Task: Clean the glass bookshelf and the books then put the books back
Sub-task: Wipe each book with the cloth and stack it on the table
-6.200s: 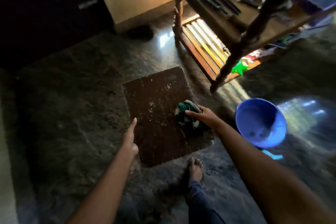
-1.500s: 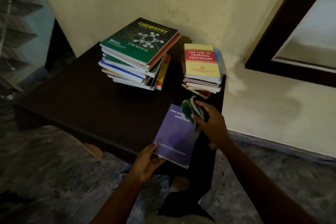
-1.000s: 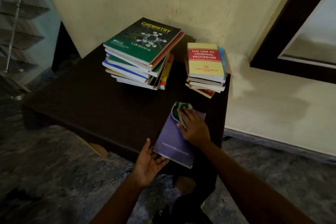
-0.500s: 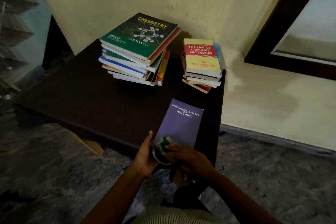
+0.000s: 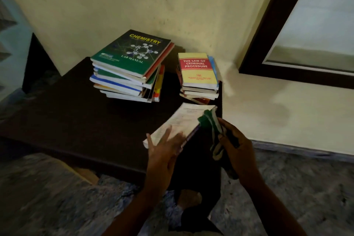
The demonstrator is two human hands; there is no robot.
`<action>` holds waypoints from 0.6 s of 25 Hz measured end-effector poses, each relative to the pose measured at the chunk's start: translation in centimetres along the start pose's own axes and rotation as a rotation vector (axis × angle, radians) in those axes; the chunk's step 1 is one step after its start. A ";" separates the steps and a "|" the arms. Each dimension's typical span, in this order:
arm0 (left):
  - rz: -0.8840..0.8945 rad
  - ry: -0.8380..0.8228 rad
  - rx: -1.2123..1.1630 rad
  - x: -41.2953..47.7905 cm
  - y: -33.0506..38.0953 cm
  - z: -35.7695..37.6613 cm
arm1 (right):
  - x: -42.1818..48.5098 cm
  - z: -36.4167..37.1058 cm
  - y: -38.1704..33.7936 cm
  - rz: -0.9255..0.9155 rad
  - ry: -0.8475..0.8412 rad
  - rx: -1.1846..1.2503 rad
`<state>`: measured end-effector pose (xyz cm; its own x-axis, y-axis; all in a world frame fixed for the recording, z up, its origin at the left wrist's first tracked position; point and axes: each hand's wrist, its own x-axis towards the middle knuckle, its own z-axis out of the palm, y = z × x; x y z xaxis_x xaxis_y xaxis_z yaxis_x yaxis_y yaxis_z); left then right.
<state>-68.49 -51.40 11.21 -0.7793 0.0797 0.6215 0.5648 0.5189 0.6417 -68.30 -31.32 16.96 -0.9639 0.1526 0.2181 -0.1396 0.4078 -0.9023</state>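
At the near right corner of the table (image 5: 76, 120) the left hand (image 5: 162, 151) lies with its fingers straight and spread against the near end of a book (image 5: 183, 120). The book sits tilted, a pale printed face turned up and its purple spine towards the right hand (image 5: 237, 149). The flat, splayed palm seems meant to steady and tip the book rather than grasp it, so that another side comes within reach of the cloth (image 5: 209, 122). The right hand has its fingers curled round that green-and-white cloth, bunched tight, with the wad touching the book's far right edge; motion blur hides just how much of it meets the cover. The book is probably kept at this corner, apart from the others, as the one being wiped. Along the far edge, against the wall (image 5: 191, 5), stand a tall stack (image 5: 132, 57) topped by a green chemistry manual and, just beside it, a short stack (image 5: 197, 69) under a yellow law book. I cannot tell which stack is already cleaned.
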 end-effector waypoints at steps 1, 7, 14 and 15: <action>0.143 -0.069 0.167 -1.4 -1.5 0.5 | -0.4 0.0 0.3 0.006 0.005 -0.029; 0.255 -0.426 0.452 -9.0 -5.9 1.4 | -2.9 1.5 2.6 0.107 -0.111 -0.174; -0.244 -0.280 0.291 -8.6 -5.7 -4.2 | 4.9 6.8 4.4 0.101 -0.100 -0.298; -0.286 -0.277 0.285 -9.1 -5.9 -5.3 | 5.4 8.0 5.4 0.110 -0.130 -0.364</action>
<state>-63.29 -59.69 4.08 -0.9573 0.1035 0.2699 0.2507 0.7623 0.5968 -76.09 -35.48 10.28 -0.9925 0.1076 0.0575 0.0331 0.6910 -0.7221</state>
